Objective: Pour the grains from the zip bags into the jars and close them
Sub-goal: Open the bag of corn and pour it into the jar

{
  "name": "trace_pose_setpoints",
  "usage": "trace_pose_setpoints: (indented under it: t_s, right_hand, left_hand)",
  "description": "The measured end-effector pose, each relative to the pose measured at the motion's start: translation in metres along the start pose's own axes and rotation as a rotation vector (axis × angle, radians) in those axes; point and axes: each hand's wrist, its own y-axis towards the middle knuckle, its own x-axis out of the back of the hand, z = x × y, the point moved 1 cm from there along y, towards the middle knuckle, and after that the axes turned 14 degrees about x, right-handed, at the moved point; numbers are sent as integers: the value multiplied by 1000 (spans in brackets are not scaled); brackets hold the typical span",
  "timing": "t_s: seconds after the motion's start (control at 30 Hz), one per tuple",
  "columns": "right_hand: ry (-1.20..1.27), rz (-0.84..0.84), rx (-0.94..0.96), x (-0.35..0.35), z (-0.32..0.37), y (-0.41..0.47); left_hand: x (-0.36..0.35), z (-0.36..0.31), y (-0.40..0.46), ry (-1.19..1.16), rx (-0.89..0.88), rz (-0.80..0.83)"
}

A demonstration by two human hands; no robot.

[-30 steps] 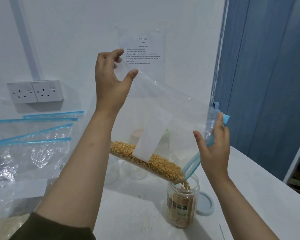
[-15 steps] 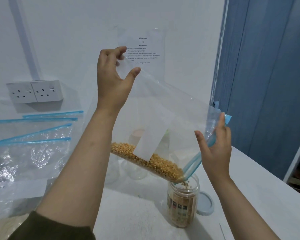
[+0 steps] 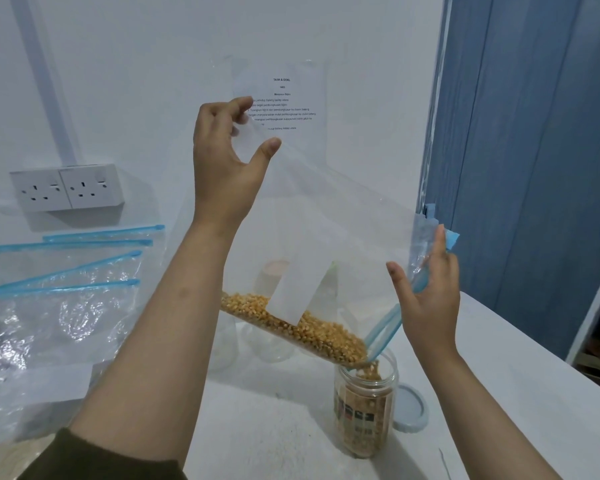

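Note:
A clear zip bag (image 3: 343, 220) with a blue zip strip hangs tilted above an open clear jar (image 3: 364, 410). My left hand (image 3: 226, 157) pinches the bag's raised bottom corner. My right hand (image 3: 430, 289) holds the bag's open mouth by the blue strip, just over the jar. Yellow corn kernels (image 3: 305, 327) lie along the bag's lower edge and fall from its low corner into the jar, which is more than half full. The jar's pale blue lid (image 3: 411, 410) lies flat on the table right beside the jar.
Several clear zip bags (image 3: 59, 306) with blue strips lie piled at the left of the white table (image 3: 534, 393). Other clear jars (image 3: 274, 341) stand behind the tilted bag. A double wall socket (image 3: 66, 187) and a printed sheet (image 3: 284, 102) are on the wall; a blue door (image 3: 534, 150) stands at the right.
My left hand has lifted the bag's corner slightly higher. Kernels have slid down toward the bag's mouth and the level in the jar has risen a little.

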Motion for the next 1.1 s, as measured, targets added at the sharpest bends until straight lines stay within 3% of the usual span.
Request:
trace_pose_setpoints:
  t_s: [0.57, 0.73, 0.93, 1.1]
  right_hand:
    - [-89, -35, 27, -3, -2, 1]
    - [-247, -121, 100, 0, -3, -2]
    - [-492, -63, 302, -3, 4, -3]
    - [-398, 50, 411, -15, 33, 14]
  left_hand:
    - [1, -1, -1, 4, -4, -9]
    - [0, -3, -2, 9, -10, -2]
    - [-3, -5, -5, 8, -11, 2]
    - [-4, -9, -5, 10, -14, 7]
